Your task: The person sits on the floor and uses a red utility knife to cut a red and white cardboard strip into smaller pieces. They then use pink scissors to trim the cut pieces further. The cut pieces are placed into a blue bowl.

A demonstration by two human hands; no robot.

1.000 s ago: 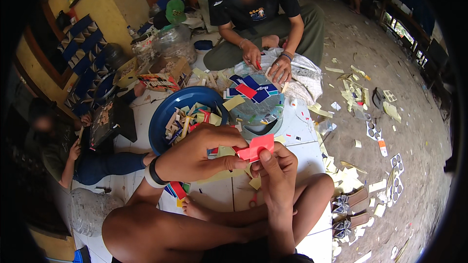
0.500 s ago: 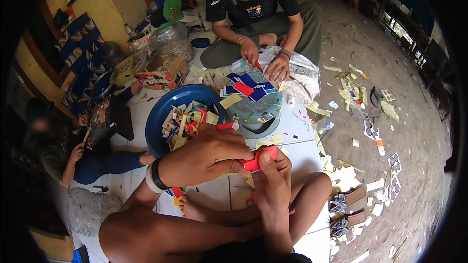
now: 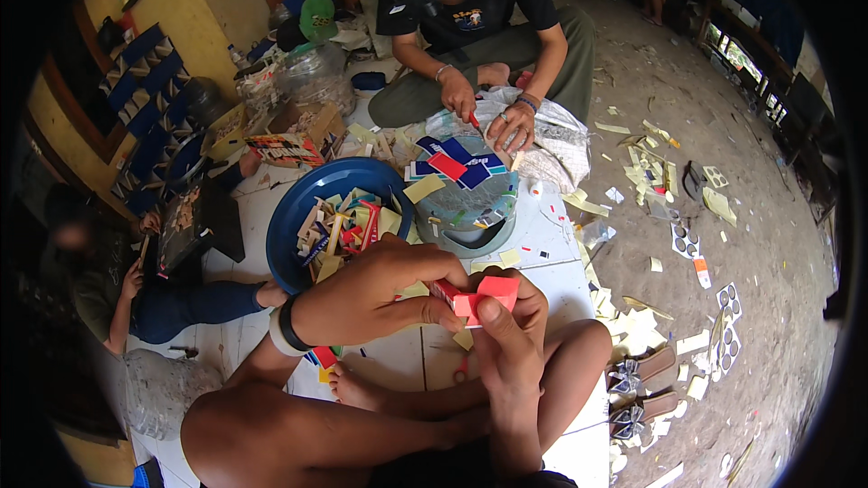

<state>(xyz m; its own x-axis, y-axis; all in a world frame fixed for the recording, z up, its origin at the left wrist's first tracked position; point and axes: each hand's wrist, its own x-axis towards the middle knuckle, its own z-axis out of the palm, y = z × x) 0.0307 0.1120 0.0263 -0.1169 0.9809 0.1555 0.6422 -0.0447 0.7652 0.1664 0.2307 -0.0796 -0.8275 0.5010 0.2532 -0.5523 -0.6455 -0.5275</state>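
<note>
I sit cross-legged on the floor [image 3: 407, 370], both hands raised over my legs. My left hand [image 3: 380, 294] and right hand [image 3: 506, 334] meet on a small red card [image 3: 484, 296]: the left fingers curl over its left end, and the right thumb presses its near edge with the fingers behind it. So both hands are closed narrowly on the card, which sits between them, near the middle of the scene. A dark band [image 3: 287, 330] circles my left wrist.

Just beyond my hands, to the left, is a blue bowl [image 3: 307, 203] full of mixed card scraps. To its right stands a round tub [image 3: 470, 208] with red and blue cards on top. Farther off, another person [image 3: 479, 45] sits facing me, their hands on a plastic bag [image 3: 551, 140]. Paper scraps [image 3: 651, 163] litter the ground at right.
</note>
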